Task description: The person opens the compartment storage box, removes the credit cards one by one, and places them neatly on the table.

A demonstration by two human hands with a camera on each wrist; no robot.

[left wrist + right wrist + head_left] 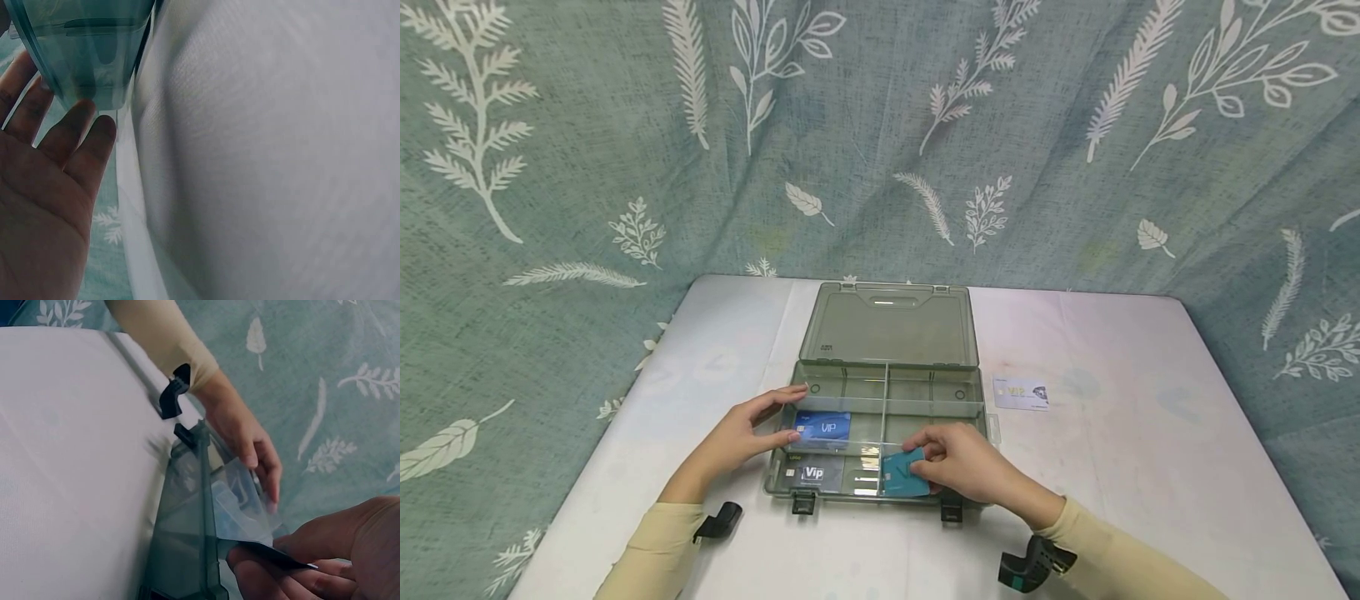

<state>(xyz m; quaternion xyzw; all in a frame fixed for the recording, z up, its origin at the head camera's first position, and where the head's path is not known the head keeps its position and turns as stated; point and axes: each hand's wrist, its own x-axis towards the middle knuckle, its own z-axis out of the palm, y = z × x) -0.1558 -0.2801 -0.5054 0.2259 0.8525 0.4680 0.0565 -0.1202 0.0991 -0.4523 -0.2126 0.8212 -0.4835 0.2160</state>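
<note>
Right sleeve [1127, 554]: pale yellow, closest to the camera, with a black gadget [1037, 567] by its cuff.
Left sleeve [655, 546]: pale yellow too.
Teal card [904, 473]: in the front right part of the green box [932, 427], just beside the middle wall [883, 417].
Which way it points: its long side goes mostly left to right. The card is tipped, and its top edge slopes up toward the right.
Right grip [958, 458]: thumb and fingers are clamped on the teal card's right end. The part of the card that shows sticks out to the left of this grip.
Left grip [752, 429]: thumb and fingers are apart, touching the left side of the box. The teal card is off to its right, not touching it.
Box lid [891, 325]: open, tipped back away from the person.
Blue VIP card [823, 427]: in the middle left part.
Gray Vip card [816, 473]: in the front left part, across the middle wall from the teal card.
White VIP card [1021, 393]: on the tabletop [1150, 467], right of the box.
</note>
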